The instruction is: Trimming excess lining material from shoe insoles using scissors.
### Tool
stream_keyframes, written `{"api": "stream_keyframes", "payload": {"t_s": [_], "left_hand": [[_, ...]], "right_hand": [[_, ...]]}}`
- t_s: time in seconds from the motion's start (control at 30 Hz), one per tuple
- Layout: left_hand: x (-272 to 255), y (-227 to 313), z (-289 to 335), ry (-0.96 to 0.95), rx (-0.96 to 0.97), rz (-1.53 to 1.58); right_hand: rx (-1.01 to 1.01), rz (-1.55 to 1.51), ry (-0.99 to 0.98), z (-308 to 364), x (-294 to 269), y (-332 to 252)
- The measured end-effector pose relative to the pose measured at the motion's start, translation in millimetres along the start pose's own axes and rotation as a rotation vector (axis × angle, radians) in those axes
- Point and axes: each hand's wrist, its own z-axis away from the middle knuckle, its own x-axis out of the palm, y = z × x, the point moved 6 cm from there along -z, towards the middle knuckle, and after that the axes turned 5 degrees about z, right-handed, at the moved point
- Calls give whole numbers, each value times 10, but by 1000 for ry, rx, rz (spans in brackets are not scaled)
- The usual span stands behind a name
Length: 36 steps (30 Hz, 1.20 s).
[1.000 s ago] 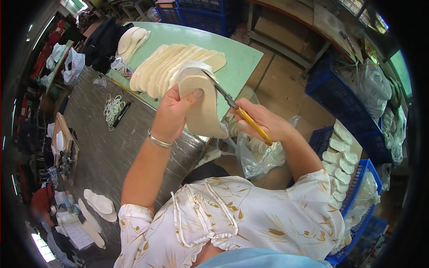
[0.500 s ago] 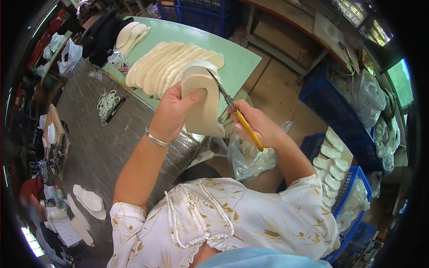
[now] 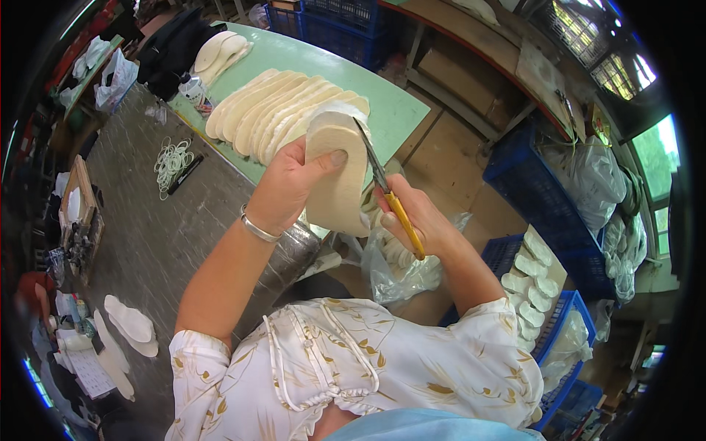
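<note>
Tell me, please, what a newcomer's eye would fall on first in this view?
At the centre, the left hand holds up a cream insole, while the right hand works yellow-handled scissors along its edge. Just beyond, a fanned row of insoles lies on the green table. To the right stand blue crates with more cut pieces.

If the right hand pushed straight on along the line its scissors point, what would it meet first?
The right hand points its scissors up along the held insole; beyond, probably the fanned insoles on the green table, though depth is unclear.
</note>
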Motion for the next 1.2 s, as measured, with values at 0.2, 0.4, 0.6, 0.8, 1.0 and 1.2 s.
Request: {"api": "stream_keyframes", "payload": {"t_s": [0.2,0.4,0.6,0.8,1.0,1.2], "left_hand": [[5,-6,7,14,-18,-22],[4,-29,-9,-14,-26,-18],[41,-33,-21,-2,-25,-49],[23,-13,0,3,-30,-64],[-17,67,10,-4,-82,-125],[16,129,3,-47,-136,-199]], "right_hand": [[35,13,39,28,-43,28],[7,-57,-68,21,-76,-35],[38,28,-16,-9,-42,20],[27,38,11,-14,-16,13],[46,101,-6,-10,-87,27],[8,131,-67,-30,-124,38]]}}
